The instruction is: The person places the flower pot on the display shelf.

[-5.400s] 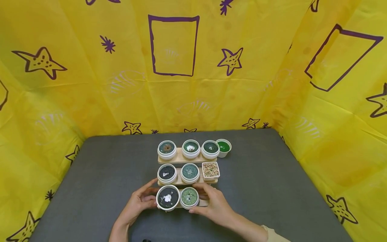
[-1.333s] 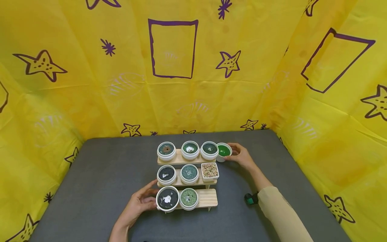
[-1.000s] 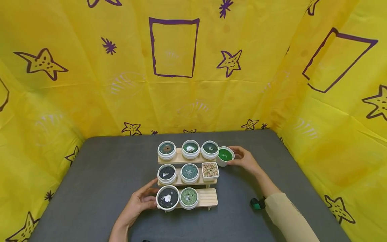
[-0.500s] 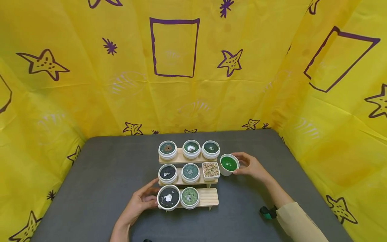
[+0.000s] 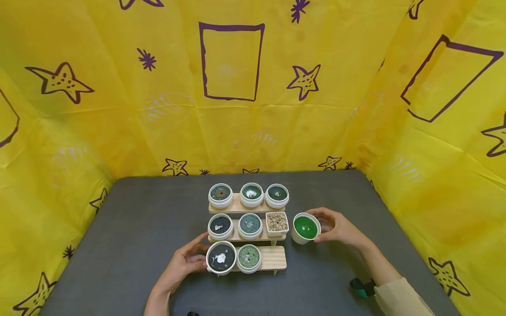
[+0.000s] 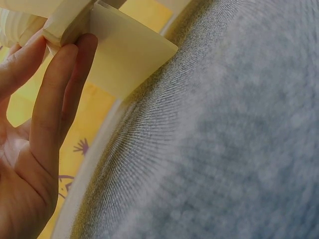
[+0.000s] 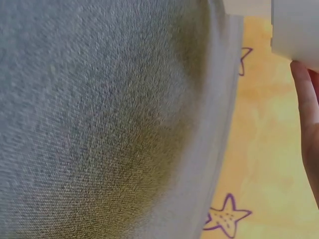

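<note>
In the head view my right hand [image 5: 341,229] grips a white cup [image 5: 305,228] filled with bright green by its right side, just right of a tiered wooden stand [image 5: 274,257]. Part of that cup also shows at the top right of the right wrist view. My left hand [image 5: 178,267] is at the stand's lower left end, beside a white pot [image 5: 221,258] with dark filling and a white patch. Seen from the left wrist, my thumb and fingertips pinch the end of a wooden board [image 6: 70,22]. A speckled green pot [image 5: 248,258] stands beside the dark one.
The middle tier bears a dark pot [image 5: 220,226], a teal pot [image 5: 250,225] and a square dish of beige bits [image 5: 277,223]. Three round pots, one of them brown-centred [image 5: 220,194], line the back tier. Yellow cloth walls [image 5: 225,136] surround the grey table [image 5: 154,219].
My right hand has left the front speckled pot, taken hold of the bright green cup behind the stand's right end and brought it nearer and rightward. My left hand has stayed in place.
</note>
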